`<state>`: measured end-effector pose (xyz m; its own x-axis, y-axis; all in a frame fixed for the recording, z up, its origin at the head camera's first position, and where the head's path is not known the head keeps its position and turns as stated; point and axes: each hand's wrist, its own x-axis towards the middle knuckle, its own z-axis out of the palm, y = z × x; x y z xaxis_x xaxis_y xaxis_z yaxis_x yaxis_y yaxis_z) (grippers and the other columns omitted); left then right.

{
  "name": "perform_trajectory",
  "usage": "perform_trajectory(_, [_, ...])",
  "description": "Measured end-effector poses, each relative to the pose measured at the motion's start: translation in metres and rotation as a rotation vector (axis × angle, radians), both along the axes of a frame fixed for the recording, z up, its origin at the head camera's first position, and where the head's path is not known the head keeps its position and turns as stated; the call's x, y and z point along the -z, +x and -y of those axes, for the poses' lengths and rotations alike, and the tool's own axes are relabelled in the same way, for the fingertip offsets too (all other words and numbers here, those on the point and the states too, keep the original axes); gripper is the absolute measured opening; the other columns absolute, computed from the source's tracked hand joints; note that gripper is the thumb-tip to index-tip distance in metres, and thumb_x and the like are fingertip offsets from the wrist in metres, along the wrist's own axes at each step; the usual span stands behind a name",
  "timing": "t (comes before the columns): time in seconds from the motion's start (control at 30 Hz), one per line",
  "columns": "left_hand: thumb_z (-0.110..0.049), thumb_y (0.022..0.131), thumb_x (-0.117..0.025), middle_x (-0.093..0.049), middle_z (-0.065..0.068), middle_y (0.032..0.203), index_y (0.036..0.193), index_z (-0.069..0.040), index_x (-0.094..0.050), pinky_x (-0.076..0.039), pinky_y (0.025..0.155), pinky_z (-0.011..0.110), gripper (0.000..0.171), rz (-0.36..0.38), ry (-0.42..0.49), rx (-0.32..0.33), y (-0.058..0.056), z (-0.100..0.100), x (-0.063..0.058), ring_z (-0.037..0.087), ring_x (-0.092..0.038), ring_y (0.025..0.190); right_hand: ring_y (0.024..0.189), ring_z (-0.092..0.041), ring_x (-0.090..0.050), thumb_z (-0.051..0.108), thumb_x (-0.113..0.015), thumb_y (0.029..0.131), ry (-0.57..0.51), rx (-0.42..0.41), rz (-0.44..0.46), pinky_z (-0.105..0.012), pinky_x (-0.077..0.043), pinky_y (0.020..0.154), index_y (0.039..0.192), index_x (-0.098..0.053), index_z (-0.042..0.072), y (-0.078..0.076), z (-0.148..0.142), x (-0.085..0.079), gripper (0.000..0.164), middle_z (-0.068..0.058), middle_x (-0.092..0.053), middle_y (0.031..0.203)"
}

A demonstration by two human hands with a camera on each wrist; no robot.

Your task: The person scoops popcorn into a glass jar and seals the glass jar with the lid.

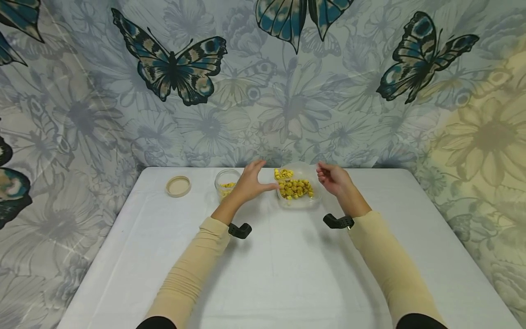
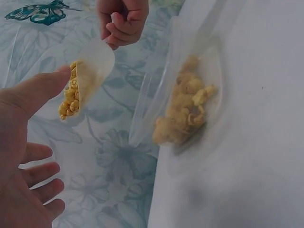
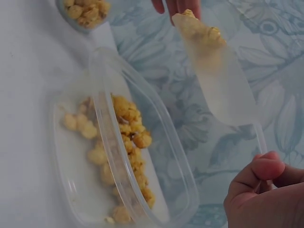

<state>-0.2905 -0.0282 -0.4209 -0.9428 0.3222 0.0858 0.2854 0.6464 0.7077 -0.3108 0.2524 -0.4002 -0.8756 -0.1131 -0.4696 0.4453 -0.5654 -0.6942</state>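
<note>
around the clear plastic tub (image 1: 310, 176), that's where it's all happening! from the head view, the tub sits near the far edge of the white-covered table (image 1: 267, 274), a pile of yellow popcorn (image 1: 297, 190) inside it. just left of the tub, here's the left hand (image 1: 250, 183), unclasped and holding nothing, thumb spread wide from the fingers. beyond that hand, farther left of the tub, a round clear jar (image 1: 227, 175) with more popcorn in it, and farther left again a round lid (image 1: 178, 186) lying flat. at the tub's right, the right hand (image 1: 334, 179), fingers curled in. behind the tub rises a butterfly-printed backdrop (image 1: 296, 109).

over to the left wrist view, and there's the scoop (image 2: 102, 59)! it's a frosted one, raised above the tub, loaded with popcorn. the left thumb comes right up by the load; touching or not, i can't tell from here. the tub itself is a little blurred, its popcorn clumped together.

and the right wrist view settles the grip: the right hand has the scoop's thin handle (image 3: 261, 140) pinched between thumb and fingers, clear of the tub's rim. popcorn bunches at the scoop's tip, left fingertips showing just behind it.
</note>
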Motion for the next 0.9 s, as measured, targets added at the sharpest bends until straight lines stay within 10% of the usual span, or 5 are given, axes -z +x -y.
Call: perform_trajectory(0.9, [-0.05, 0.079, -0.077, -0.019, 0.008, 0.163, 0.154, -0.018, -0.03, -0.028, 0.114, 0.063, 0.094, -0.008, 0.014, -0.106, 0.001, 0.048, -0.023, 0.035, -0.015, 0.151, 0.058, -0.01, -0.048, 0.012, -0.042, 0.104, 0.002, -0.03, -0.062, -0.018, -0.037, 0.049, 0.113, -0.049, 0.009, -0.012, 0.049, -0.012, 0.012, -0.004, -0.055, 0.069])
